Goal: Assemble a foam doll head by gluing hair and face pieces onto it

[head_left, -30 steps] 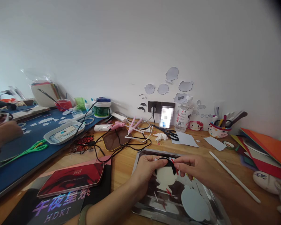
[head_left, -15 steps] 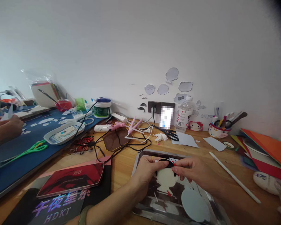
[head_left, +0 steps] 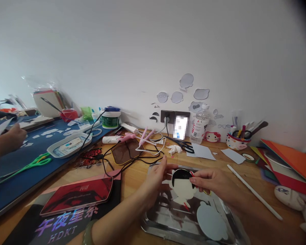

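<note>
A cream cartoon-figure cutout [head_left: 184,186] with black hair is over the metal tray [head_left: 149,226] in front of me. My right hand [head_left: 209,180] pinches its right edge, where a small red piece [head_left: 192,174] shows at the fingertips. My left hand [head_left: 158,180] is on the cutout's left side, fingers stretched and apart, holding nothing. Below the figure is a little red bit [head_left: 186,206]. A pale blue-grey head-shaped cutout [head_left: 212,221] lies at the tray's lower right.
Black-handled scissors [head_left: 185,146], white paper [head_left: 202,151] and a bottle [head_left: 199,126] stand behind the tray. A white stick [head_left: 253,191] lies right. Cables and a pink glue gun [head_left: 127,136] are left. Another person's hands [head_left: 11,136] work at the blue mat [head_left: 12,153].
My left hand has let go of the cutout and spread its fingers. The cutout has shifted slightly right, with my right hand still at its edge. The other person's hands moved a little.
</note>
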Action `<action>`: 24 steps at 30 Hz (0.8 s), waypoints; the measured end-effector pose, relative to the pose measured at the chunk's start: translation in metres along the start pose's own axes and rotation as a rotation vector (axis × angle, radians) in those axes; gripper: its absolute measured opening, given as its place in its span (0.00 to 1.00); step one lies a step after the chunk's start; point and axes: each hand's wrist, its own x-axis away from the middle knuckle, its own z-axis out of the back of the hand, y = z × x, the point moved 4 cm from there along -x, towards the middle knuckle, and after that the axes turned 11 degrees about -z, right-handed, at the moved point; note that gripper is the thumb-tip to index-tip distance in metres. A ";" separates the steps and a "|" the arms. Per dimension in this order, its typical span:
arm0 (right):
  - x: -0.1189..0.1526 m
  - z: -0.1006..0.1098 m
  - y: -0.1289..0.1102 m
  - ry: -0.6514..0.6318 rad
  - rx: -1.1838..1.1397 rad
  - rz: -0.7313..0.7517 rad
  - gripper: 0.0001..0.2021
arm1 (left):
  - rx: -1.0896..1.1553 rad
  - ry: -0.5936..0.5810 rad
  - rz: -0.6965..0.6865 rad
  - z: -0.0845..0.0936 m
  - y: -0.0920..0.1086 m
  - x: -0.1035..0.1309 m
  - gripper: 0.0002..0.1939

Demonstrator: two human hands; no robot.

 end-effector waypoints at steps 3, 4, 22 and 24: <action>-0.001 0.004 0.002 0.020 -0.005 -0.020 0.13 | -0.140 0.062 -0.017 0.013 -0.003 -0.008 0.20; -0.001 0.005 0.002 0.028 -0.004 -0.019 0.13 | -0.232 0.053 -0.025 0.016 -0.004 -0.012 0.18; -0.001 0.020 -0.001 0.105 -0.057 0.058 0.12 | -1.304 -0.378 -0.301 -0.013 -0.013 0.004 0.11; -0.001 0.021 0.000 0.102 -0.065 0.064 0.12 | -1.357 -0.356 -0.320 -0.016 -0.014 0.004 0.12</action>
